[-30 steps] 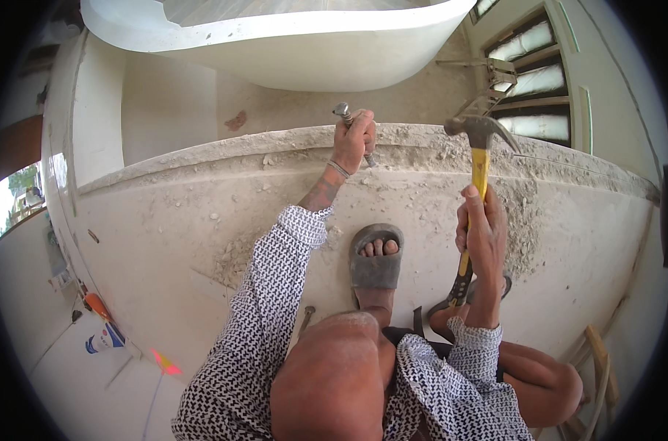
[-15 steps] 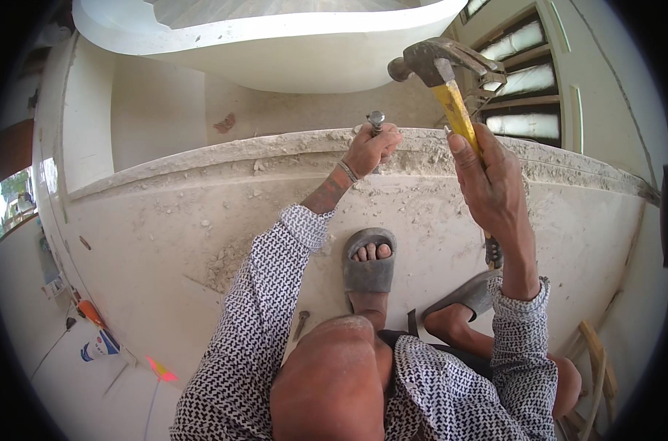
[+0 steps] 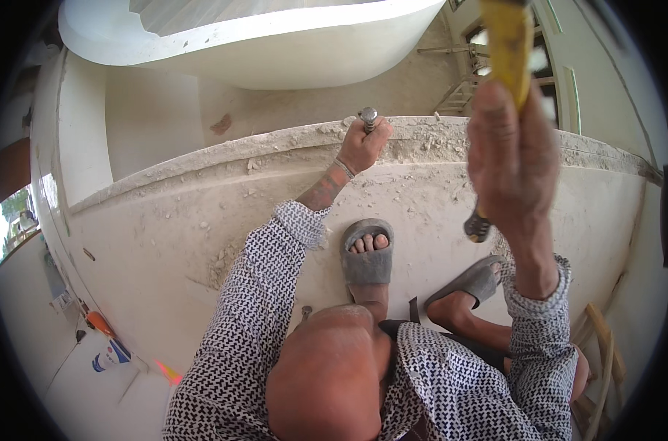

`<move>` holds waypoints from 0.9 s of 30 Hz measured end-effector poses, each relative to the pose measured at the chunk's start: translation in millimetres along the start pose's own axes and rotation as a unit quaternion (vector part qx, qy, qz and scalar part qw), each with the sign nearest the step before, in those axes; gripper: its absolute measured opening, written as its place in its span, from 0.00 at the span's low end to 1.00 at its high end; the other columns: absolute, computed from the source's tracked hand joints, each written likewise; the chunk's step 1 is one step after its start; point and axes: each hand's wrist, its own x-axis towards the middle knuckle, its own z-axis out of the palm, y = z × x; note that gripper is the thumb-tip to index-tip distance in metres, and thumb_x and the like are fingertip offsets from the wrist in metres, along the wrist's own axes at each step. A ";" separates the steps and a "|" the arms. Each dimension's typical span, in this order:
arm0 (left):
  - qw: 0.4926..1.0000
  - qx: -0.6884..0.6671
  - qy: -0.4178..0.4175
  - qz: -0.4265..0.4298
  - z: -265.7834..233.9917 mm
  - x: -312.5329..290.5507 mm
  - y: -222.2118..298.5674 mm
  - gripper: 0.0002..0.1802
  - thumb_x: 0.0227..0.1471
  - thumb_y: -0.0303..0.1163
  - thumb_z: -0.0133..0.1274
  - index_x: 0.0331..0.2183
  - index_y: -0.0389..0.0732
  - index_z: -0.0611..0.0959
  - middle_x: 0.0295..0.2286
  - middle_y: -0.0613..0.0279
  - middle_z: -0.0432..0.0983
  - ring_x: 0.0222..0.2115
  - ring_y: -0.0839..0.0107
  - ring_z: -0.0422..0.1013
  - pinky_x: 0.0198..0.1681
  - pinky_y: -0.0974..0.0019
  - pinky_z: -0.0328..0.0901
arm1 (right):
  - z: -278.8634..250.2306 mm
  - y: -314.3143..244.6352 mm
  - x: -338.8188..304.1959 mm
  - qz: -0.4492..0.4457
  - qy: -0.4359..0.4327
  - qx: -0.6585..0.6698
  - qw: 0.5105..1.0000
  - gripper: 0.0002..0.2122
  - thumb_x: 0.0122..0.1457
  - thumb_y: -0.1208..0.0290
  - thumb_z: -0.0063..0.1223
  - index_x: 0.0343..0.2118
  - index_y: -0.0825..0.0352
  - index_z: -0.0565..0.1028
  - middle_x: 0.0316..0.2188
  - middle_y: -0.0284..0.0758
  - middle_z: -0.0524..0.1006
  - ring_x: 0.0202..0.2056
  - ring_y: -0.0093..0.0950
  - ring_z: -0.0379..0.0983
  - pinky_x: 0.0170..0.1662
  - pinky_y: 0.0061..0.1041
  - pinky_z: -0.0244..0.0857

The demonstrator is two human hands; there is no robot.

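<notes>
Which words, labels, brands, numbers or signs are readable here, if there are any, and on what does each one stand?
None can be read.
White-and-blue object, lower left: marks too small to read.
Hammer in the right hand: too blurred to read any marking.
Metal rod in the left hand: no lettering visible.

Clothing, wrist ornament and footwear, viewed from above.
Black-and-white patterned shirt (image 3: 249,279) with turned-back cuffs (image 3: 302,223); thin left-wrist bracelet (image 3: 344,168); grey, dusty, open-toed slide sandals (image 3: 367,268).
</notes>
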 end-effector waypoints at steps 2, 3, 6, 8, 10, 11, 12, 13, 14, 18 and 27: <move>1.000 0.008 -0.008 0.018 8.0 2.9 0.8 0.20 0.64 0.32 0.48 0.19 0.41 0.68 0.16 0.76 0.59 0.18 0.84 0.55 0.20 0.70 0.50 | -1.6 23.0 -18.3 0.070 -0.108 -0.112 0.985 0.12 0.71 0.64 0.49 0.41 0.72 0.72 0.14 0.33 0.70 0.16 0.22 0.67 0.16 0.27 0.54; 0.999 0.020 -0.008 0.025 13.2 5.9 0.8 0.20 0.63 0.31 0.48 0.19 0.40 0.67 0.16 0.76 0.59 0.18 0.84 0.55 0.20 0.69 0.50 | -8.8 34.0 -24.2 0.138 -0.214 -0.195 0.947 0.12 0.71 0.65 0.49 0.40 0.72 0.73 0.14 0.35 0.69 0.16 0.24 0.69 0.16 0.28 0.54; 0.999 0.034 0.007 0.036 12.2 5.6 -6.8 0.21 0.63 0.30 0.49 0.19 0.39 0.65 0.15 0.75 0.58 0.18 0.83 0.53 0.20 0.68 0.50 | -20.5 18.8 -4.5 0.190 -0.230 -0.144 0.944 0.17 0.73 0.59 0.43 0.42 0.71 0.74 0.16 0.23 0.65 0.13 0.15 0.55 0.12 0.20 0.51; 0.999 0.028 0.003 0.030 6.2 4.5 -10.2 0.21 0.63 0.31 0.49 0.19 0.39 0.65 0.15 0.75 0.59 0.18 0.84 0.53 0.20 0.68 0.50 | -19.7 2.2 1.9 0.047 -0.087 -0.044 0.994 0.17 0.73 0.57 0.44 0.40 0.69 0.74 0.15 0.22 0.64 0.12 0.15 0.55 0.13 0.19 0.50; 1.000 0.022 0.000 0.016 0.2 -0.5 -6.3 0.22 0.63 0.32 0.49 0.18 0.41 0.65 0.15 0.76 0.59 0.18 0.84 0.54 0.20 0.69 0.50 | -10.5 -11.4 -3.7 0.038 -0.021 -0.017 0.999 0.15 0.71 0.61 0.48 0.40 0.71 0.74 0.14 0.30 0.65 0.13 0.20 0.57 0.16 0.24 0.54; 1.000 0.011 -0.006 0.016 1.8 1.3 -5.1 0.22 0.63 0.32 0.49 0.18 0.41 0.65 0.15 0.76 0.59 0.18 0.84 0.54 0.20 0.69 0.50 | -9.6 -19.2 -4.9 0.032 0.017 -0.009 0.999 0.14 0.70 0.63 0.51 0.40 0.72 0.74 0.13 0.33 0.66 0.14 0.23 0.59 0.18 0.27 0.56; 1.000 -0.001 -0.012 0.015 4.4 1.5 -4.3 0.22 0.63 0.32 0.49 0.18 0.42 0.65 0.15 0.77 0.59 0.18 0.85 0.54 0.20 0.70 0.50 | 2.3 7.5 -24.7 0.050 -0.016 -0.045 0.998 0.13 0.70 0.64 0.51 0.40 0.72 0.74 0.13 0.33 0.66 0.13 0.24 0.59 0.18 0.27 0.56; 1.000 -0.014 -0.024 0.015 11.5 5.3 -5.4 0.22 0.64 0.32 0.49 0.17 0.42 0.65 0.15 0.77 0.58 0.18 0.85 0.55 0.20 0.71 0.50 | 3.1 23.9 -37.4 0.070 -0.046 -0.085 0.993 0.12 0.70 0.65 0.51 0.40 0.71 0.74 0.14 0.33 0.66 0.13 0.25 0.59 0.18 0.28 0.57; 1.000 0.002 -0.014 0.018 12.0 3.8 -11.3 0.22 0.64 0.32 0.49 0.18 0.42 0.65 0.15 0.77 0.59 0.18 0.86 0.55 0.20 0.71 0.50 | -2.0 29.3 -36.9 0.099 -0.100 -0.117 0.983 0.11 0.69 0.67 0.52 0.40 0.72 0.74 0.14 0.34 0.66 0.13 0.27 0.60 0.18 0.29 0.57; 0.999 0.002 0.010 0.035 3.4 8.0 -12.2 0.21 0.64 0.31 0.48 0.18 0.42 0.66 0.16 0.77 0.60 0.18 0.86 0.55 0.19 0.72 0.50 | -21.0 8.2 1.9 0.068 -0.108 -0.103 0.986 0.08 0.67 0.72 0.53 0.40 0.73 0.73 0.14 0.39 0.69 0.14 0.34 0.65 0.17 0.32 0.58; 0.976 0.141 0.012 0.167 26.0 14.1 -19.0 0.20 0.62 0.29 0.49 0.18 0.40 0.67 0.15 0.75 0.61 0.18 0.85 0.55 0.20 0.70 0.50 | -13.9 40.0 -23.2 0.165 -0.196 -0.138 0.957 0.14 0.69 0.63 0.51 0.39 0.72 0.75 0.17 0.35 0.73 0.13 0.24 0.65 0.15 0.29 0.57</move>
